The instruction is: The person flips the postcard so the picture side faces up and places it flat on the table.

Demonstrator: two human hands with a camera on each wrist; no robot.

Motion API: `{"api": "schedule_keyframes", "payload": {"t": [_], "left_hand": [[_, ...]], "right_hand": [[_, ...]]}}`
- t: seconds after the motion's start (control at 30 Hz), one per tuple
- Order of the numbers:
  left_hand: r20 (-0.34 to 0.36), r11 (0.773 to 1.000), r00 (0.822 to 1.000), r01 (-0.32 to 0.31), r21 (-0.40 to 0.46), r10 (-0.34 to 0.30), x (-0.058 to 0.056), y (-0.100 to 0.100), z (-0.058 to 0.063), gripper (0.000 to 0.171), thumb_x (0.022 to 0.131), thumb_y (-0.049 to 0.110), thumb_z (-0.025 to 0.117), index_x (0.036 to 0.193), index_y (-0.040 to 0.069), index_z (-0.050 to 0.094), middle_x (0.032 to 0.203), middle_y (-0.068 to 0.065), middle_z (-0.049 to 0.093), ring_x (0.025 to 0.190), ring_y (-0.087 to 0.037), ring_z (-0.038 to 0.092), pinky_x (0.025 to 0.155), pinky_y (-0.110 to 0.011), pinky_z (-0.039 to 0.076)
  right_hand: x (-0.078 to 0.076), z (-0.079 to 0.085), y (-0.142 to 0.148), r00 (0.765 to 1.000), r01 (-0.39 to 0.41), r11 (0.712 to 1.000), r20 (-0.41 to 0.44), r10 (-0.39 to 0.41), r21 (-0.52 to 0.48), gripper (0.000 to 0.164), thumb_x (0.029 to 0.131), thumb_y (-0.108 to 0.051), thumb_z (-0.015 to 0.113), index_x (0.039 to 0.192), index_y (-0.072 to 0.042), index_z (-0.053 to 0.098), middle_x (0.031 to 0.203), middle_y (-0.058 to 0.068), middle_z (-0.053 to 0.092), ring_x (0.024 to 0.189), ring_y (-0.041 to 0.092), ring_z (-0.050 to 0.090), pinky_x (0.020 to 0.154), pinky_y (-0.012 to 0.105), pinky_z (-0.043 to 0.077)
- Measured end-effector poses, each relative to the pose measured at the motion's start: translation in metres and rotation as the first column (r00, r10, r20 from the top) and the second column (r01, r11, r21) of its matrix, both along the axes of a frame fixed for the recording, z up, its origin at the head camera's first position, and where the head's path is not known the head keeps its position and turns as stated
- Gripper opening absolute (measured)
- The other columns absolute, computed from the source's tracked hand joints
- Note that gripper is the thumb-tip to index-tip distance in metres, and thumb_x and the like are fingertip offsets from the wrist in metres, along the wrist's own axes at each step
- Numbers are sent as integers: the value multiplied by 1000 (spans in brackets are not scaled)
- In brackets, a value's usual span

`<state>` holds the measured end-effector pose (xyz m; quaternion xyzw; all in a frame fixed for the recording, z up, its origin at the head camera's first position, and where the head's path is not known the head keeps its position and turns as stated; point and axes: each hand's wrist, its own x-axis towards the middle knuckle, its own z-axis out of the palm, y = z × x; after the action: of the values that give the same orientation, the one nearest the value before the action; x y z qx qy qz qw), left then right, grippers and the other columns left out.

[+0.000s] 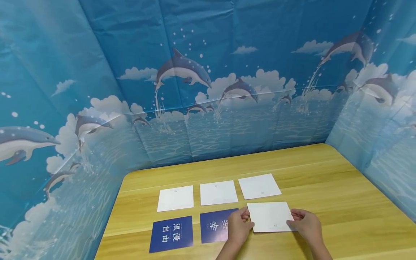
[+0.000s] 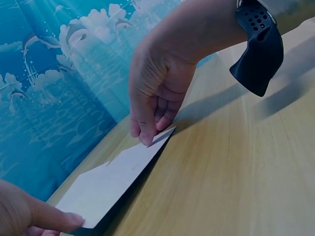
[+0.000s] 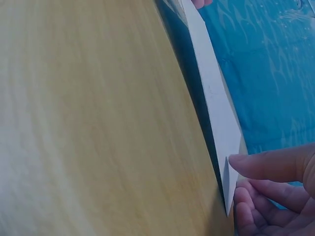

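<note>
A white card with a small printed mark near its front edge is held level between both hands, close over the table. My left hand pinches its left edge, thumb on top and fingers curled beneath. At the opposite edge my right hand pinches it the same way. In the left wrist view the card shows a dark shadow along its near edge. The right wrist view has the right thumb on the card's face. Partly behind the left hand lies a blue card with white characters.
Another blue card with white characters lies at the left. Behind stands a row of white cards: left, middle and right. They lie on a wooden table, bordered by a dolphin-printed curtain.
</note>
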<state>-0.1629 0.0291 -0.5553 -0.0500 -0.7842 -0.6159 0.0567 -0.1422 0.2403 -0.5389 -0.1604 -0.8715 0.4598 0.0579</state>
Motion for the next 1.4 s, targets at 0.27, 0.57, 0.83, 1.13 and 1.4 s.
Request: {"api": "schedule_keyframes", "payload": {"t": [0.27, 0.57, 0.83, 1.13, 1.4], "left_hand": [[-59, 998, 996, -61, -13, 60, 2, 4, -1, 49, 51, -25, 64, 99, -12, 65, 76, 2, 63, 67, -8, 58, 62, -21, 49], [-53, 996, 996, -69, 58, 72, 1, 7, -4, 45, 52, -27, 56, 89, -4, 68, 74, 4, 60, 67, -9, 56, 62, -23, 49], [-92, 995, 991, -98, 34, 101, 1, 9, -4, 41, 53, -25, 53, 81, 3, 65, 72, 5, 56, 65, -7, 52, 60, -22, 48], [-163, 989, 975, -150, 4, 149, 1, 12, -3, 29, 62, -18, 61, 77, 7, 64, 70, 7, 55, 62, -4, 50, 57, -20, 46], [-230, 983, 957, -183, 0, 179, -1, 13, -3, 21, 66, -11, 66, 74, 8, 62, 68, 8, 52, 61, -3, 49, 55, -19, 45]], "right_hand": [[0, -4, -1, 1000, 28, 1000, 8, -28, -14, 47, 64, 3, 76, 104, 20, 56, 85, 20, 63, 71, 18, 58, 56, 16, 43], [-1, -5, -2, 998, 56, 998, -20, -57, -17, 49, 63, 3, 76, 105, 20, 56, 79, 13, 61, 68, 16, 52, 54, 19, 42], [0, -2, -3, 998, 58, 998, -26, -59, -14, 49, 67, 1, 75, 108, 19, 55, 81, 14, 56, 70, 19, 49, 54, 20, 41], [2, 0, -3, 997, 72, 997, -23, -72, -15, 45, 73, -3, 72, 111, 15, 55, 83, 14, 56, 72, 19, 49, 56, 20, 41], [2, 2, -2, 997, 71, 998, -34, -71, -2, 43, 77, -5, 70, 111, 15, 55, 84, 14, 56, 76, 24, 49, 55, 20, 41]]}}
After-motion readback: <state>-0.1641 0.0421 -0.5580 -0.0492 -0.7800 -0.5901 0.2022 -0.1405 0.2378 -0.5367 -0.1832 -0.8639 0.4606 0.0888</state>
